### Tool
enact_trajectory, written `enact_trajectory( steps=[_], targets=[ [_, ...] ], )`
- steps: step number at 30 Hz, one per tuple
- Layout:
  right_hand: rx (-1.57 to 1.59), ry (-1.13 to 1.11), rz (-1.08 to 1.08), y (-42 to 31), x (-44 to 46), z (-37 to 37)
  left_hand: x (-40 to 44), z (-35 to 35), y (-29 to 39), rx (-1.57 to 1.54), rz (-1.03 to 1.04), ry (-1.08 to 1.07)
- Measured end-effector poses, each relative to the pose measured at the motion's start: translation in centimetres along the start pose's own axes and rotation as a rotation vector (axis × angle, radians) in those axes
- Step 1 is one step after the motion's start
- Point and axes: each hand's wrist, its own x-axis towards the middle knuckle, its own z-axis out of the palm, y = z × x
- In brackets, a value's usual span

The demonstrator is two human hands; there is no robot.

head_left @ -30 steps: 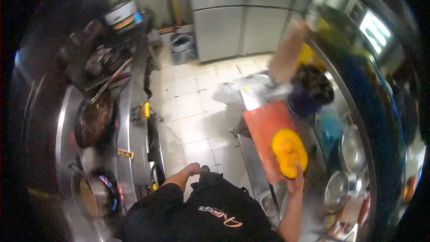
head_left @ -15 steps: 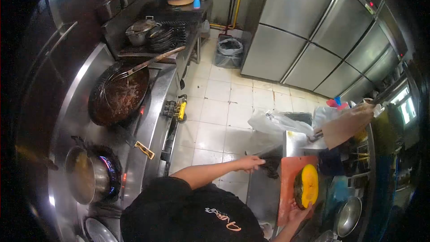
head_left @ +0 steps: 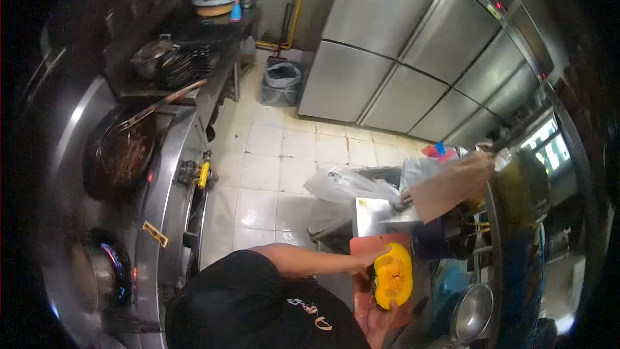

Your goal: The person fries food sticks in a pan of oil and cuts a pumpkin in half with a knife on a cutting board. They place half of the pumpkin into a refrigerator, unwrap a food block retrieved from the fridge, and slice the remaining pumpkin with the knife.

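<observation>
A halved yellow-orange pumpkin sits over the reddish cutting board, with its cut face and seed hollow showing. My left hand grips its upper edge, thumb along the cut face. Around the lower end curls my right hand, its fingers partly hidden by the pumpkin. Whether the pumpkin rests on the board or is lifted slightly, I cannot tell.
A metal bowl stands right of the board. Beyond the board are a brown cloth and a plastic bag. Behind me, a lit burner heats a pot, near a large wok.
My left hand has come across from beside the board onto the pumpkin. The pumpkin's cut face shows more fully. The whole view has shifted, moving the scene leftward.
</observation>
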Motion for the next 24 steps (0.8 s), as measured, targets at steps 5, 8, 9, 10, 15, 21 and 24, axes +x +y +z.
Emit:
enact_trajectory(
  steps=[5,8,9,10,15,21,24],
  targets=[
    [0.018,-0.177,-0.074,-1.5,2.4,1.8,-0.8,0.3,4.7,-0.002,0.092,-0.06],
    [0.1,-0.241,-0.099,-2.0,4.3,4.3,0.0,-1.0,3.9,-0.044,0.178,-0.032],
    [0.151,-0.272,-0.089,-2.1,5.2,5.4,-1.1,-0.3,4.2,0.187,0.396,0.028],
    [0.234,-0.229,-0.103,-1.7,5.8,8.0,-3.3,1.2,5.0,0.416,0.617,0.081],
    [0.54,-0.457,0.097,-0.2,8.9,17.5,-5.2,-8.5,9.5,1.723,0.465,0.152],
    [0.576,-0.586,0.117,2.7,13.2,26.4,-9.1,-10.1,23.6,1.632,1.235,0.091],
    [0.579,-0.549,0.035,4.3,14.0,31.0,-7.1,-11.6,28.5,1.578,1.612,0.085]
  ],
)
